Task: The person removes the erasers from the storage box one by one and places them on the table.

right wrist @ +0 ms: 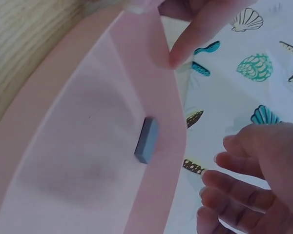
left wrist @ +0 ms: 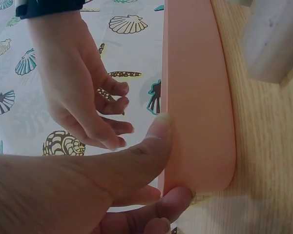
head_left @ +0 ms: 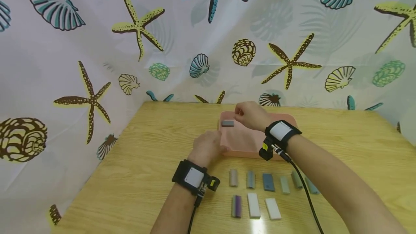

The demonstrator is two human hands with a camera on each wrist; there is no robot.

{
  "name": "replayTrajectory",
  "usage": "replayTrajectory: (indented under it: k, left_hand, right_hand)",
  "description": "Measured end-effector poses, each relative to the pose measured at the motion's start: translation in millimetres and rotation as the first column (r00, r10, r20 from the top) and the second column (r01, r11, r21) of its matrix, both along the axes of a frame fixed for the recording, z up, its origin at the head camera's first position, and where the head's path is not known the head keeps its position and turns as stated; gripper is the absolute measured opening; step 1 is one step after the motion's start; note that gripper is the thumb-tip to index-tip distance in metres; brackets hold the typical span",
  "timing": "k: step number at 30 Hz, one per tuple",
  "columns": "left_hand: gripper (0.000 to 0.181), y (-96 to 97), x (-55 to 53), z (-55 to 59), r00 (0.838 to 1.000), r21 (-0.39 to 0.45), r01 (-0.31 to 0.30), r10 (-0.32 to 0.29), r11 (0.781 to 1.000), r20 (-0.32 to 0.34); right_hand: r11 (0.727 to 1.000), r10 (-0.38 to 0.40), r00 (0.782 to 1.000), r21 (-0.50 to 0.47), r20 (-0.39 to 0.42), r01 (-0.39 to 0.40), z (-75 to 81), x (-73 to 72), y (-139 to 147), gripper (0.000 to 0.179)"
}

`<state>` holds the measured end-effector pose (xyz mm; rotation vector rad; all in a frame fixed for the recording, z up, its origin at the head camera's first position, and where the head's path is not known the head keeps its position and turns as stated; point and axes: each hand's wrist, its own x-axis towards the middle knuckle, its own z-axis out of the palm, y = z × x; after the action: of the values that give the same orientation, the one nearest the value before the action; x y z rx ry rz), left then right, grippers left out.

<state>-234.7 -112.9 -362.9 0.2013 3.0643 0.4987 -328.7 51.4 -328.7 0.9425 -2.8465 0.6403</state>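
Observation:
A pink plastic tray (head_left: 242,153) lies on the wooden table, a small grey rectangular block (head_left: 228,123) like an eraser inside its far left corner. At the tray's near left corner my left hand (head_left: 208,148) grips the wall; in the left wrist view the thumb lies on the rim and fingers sit at the wall's end. My right hand (head_left: 251,115) hovers above the tray's far side, close to the grey block. Its fingers are loosely bent with nothing between them, as the right wrist view shows. In that view the grey block (right wrist: 147,141) lies against the tray's inner wall.
In front of the tray, several small blocks lie in two rows: a blue block (head_left: 268,182), a pale green one (head_left: 284,185), a purple-and-grey one (head_left: 236,206) and white ones, including a white block (head_left: 254,205). A cloth (head_left: 201,39) printed with shells and starfish hangs behind the table.

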Motion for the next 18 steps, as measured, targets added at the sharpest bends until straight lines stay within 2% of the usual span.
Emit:
replayTrajectory:
  k: [3, 9, 13, 18]
  left_hand:
    - [0.035, -0.7, -0.5, 0.1, 1.000, 0.002, -0.004, 0.004, 1.000, -0.001]
    - [0.032, -1.8, -0.8, -0.8, 0.999, -0.030, 0.007, -0.008, 1.000, -0.033]
    - [0.031, -1.5, -0.9, -1.8, 0.999, -0.026, 0.009, -0.010, 1.000, -0.048]
    - [0.032, -2.7, 0.1, -1.4, 0.999, -0.005, -0.002, 0.002, 1.000, -0.047]
  right_hand:
    - [1.000, 0.004, 0.999, 0.017, 0.032, -0.005, -5.6, -7.0, -4, 0.007]
    - [0.991, 0.075, 0.996, 0.103, 0.054, -0.081, -19.9, -21.7, -14, 0.006]
    - [0.980, 0.113, 0.993, 0.159, 0.031, -0.117, -23.9, -26.2, -22, 0.012]
    - [0.975, 0.133, 0.991, 0.176, 0.003, -0.132, -28.3, -31.3, -29, 0.020]
